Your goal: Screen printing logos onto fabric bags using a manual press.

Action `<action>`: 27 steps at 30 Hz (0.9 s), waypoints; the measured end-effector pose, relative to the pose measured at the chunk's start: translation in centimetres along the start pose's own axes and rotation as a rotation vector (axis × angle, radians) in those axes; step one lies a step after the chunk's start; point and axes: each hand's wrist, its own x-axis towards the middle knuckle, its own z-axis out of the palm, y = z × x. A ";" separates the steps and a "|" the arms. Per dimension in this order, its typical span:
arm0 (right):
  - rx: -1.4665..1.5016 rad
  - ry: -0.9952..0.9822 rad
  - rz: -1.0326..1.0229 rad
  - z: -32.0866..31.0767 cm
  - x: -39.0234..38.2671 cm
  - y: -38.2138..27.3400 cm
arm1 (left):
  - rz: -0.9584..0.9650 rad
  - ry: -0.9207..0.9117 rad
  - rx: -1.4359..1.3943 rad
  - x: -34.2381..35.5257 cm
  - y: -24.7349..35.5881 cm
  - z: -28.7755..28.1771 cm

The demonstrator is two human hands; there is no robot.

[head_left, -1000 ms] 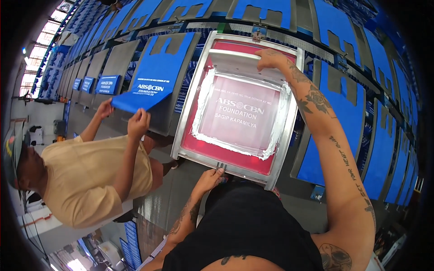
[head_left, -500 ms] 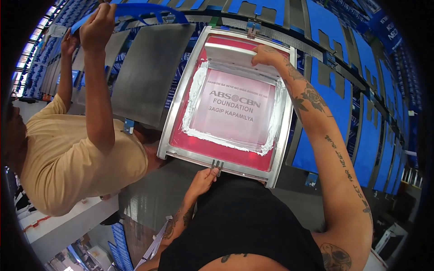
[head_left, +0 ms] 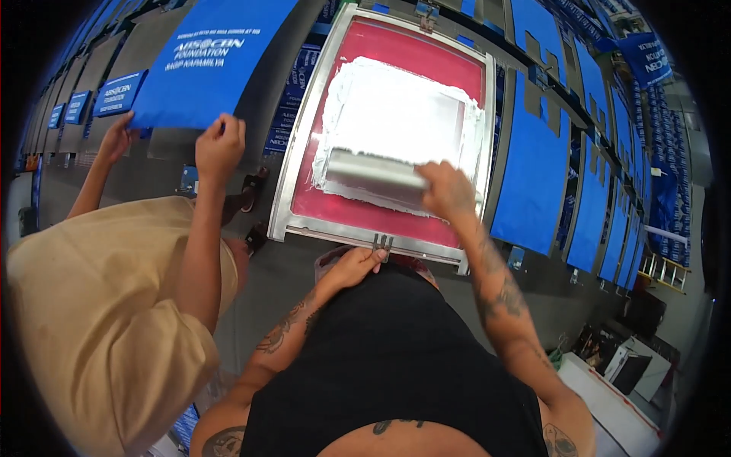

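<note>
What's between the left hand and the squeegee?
Head view: from the left hand to the squeegee come the pronged piece it holds, the frame's near bar, a strip of red mesh, then a white paste edge.

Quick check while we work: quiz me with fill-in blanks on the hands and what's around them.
1. The right hand grips the squeegee at its ____ end.
2. The left hand holds the dark prongs at the edge of the metal frame nearest the person's ____ top.
3. The ink spread inside the frame is ____.
4. On the person's ____ side, a co-worker holds a blue sheet.

Missing words: right; black; white; left.
</note>
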 end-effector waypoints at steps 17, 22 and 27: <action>0.079 -0.027 0.168 -9.7 4.7 3.0 | -0.062 0.332 0.014 -0.5 1.8 1.9; 0.066 0.050 0.098 -11.7 5.8 4.6 | -0.010 0.547 0.268 1.7 3.3 1.9; 0.198 -0.026 0.040 -11.6 5.3 5.7 | -0.145 0.534 0.335 2.2 4.2 2.0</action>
